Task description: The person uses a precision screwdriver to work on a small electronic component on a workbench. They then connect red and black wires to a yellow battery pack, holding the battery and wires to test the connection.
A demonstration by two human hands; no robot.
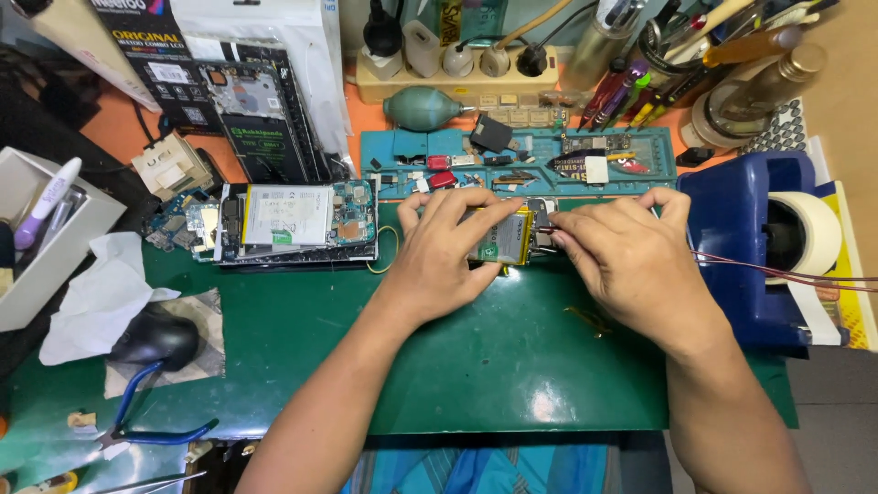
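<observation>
Head view: both hands work on a small opened phone on the green mat [476, 357].
Left hand [448, 247] lies over the phone [501, 245], fingers spread and pressing its yellow-edged battery; right hand [622, 252] pinches at the phone's right end, perhaps on a small part, hidden by the fingers. A second opened phone [293, 221] lies to the left, a blue tape dispenser [745, 247] right.

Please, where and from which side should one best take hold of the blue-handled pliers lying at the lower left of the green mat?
Probably by the two blue handles, coming from above on the side towards the person. The pliers lie flat on the green mat, handles spread and free, while the metal head rests close to the crumpled white tissue and the dark mouse.
</observation>
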